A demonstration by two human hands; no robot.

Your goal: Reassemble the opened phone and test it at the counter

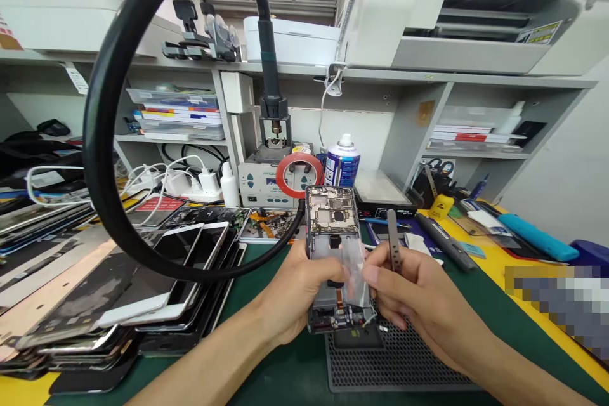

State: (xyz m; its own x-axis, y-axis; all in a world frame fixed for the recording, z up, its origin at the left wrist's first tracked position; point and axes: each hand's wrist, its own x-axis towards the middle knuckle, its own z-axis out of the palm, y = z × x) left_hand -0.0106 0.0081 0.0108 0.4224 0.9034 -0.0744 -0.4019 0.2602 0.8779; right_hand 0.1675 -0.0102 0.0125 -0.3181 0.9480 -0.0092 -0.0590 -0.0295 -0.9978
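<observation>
An opened smartphone (332, 216) stands tilted up in front of me, its back off and circuit board bared at the upper end. My left hand (304, 288) grips its left side, the thumb lying across the grey middle section. A strip of translucent film (353, 269) lies along the right part of that section. Metal tweezers (392, 238) point upward from my closed right hand (409, 282). The thumb and index finger of that hand meet the film's right edge; whether they pinch it I cannot tell. A dark flat piece (359, 337) lies beneath the phone.
A perforated black mat (404, 371) covers part of the green bench mat. Stacked phones and screens (181, 279) fill the left. A black ring on an arm (102, 139) looms close by. Behind are red tape (299, 176), a spray can (342, 162) and a control unit (257, 187).
</observation>
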